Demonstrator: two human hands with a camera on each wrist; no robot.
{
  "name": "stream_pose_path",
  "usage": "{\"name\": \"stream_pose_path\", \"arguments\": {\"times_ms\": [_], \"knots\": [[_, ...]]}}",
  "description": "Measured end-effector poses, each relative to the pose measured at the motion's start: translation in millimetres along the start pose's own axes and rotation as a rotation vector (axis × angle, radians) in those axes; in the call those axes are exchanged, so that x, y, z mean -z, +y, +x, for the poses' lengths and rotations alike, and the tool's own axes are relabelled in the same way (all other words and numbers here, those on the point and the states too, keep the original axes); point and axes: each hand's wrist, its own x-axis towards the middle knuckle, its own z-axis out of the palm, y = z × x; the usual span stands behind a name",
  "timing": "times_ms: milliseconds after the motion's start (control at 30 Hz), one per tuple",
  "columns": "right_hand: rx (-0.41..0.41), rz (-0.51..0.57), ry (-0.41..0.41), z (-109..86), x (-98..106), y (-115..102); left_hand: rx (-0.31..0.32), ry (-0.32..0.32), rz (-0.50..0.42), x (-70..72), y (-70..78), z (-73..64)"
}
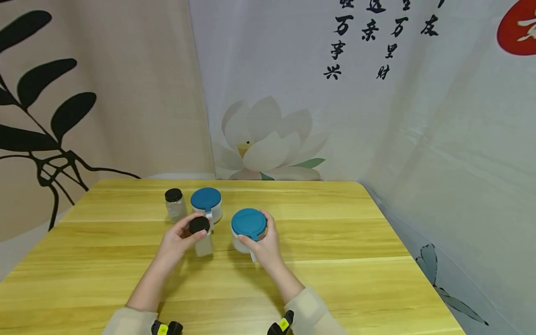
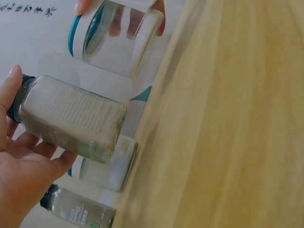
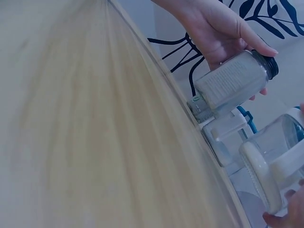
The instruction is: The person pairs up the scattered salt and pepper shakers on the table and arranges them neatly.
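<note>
My left hand [image 1: 173, 244] grips a clear glass bottle [image 1: 204, 246] with a black screw lid, thumb and fingers around its lid end. In the left wrist view the bottle's base hangs above the table, and small print covers one side. To the right, my right hand [image 1: 269, 245] holds a glass jar [image 1: 240, 243] with a blue lid and a white handle, thumb in front and fingers at the far side. That jar [image 2: 116, 40] is also off the table. Behind my left hand stands a second blue-lidded jar [image 1: 206, 199], partly hidden, beside another black-lidded bottle [image 1: 176, 210].
The wooden table [image 1: 360, 279] ends at a back edge close behind the two standing containers. Beyond it hangs a pale cloth [image 1: 272, 56] printed with a lotus and black characters. A dark leafy plant print [image 1: 39, 79] is at the left.
</note>
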Motion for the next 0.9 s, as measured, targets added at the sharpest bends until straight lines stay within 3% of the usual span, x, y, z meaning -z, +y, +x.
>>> {"name": "stream_pose_path", "arguments": {"times_ms": [133,533,767,900], "knots": [[0.005,-0.019,0.010,-5.7,4.5,-18.7,-0.008,-0.007,-0.009,-2.5,2.6,3.8],[0.007,-0.035,0.048,-9.7,15.9,-24.1,-0.017,-0.037,-0.037,-13.9,9.7,9.4],[0.019,-0.039,0.087,-0.2,23.5,14.4,-0.020,-0.061,-0.051,-19.5,11.8,11.6],[0.025,-0.040,0.099,-1.8,27.5,13.8,-0.014,-0.068,-0.052,-21.9,9.7,11.8]]}}
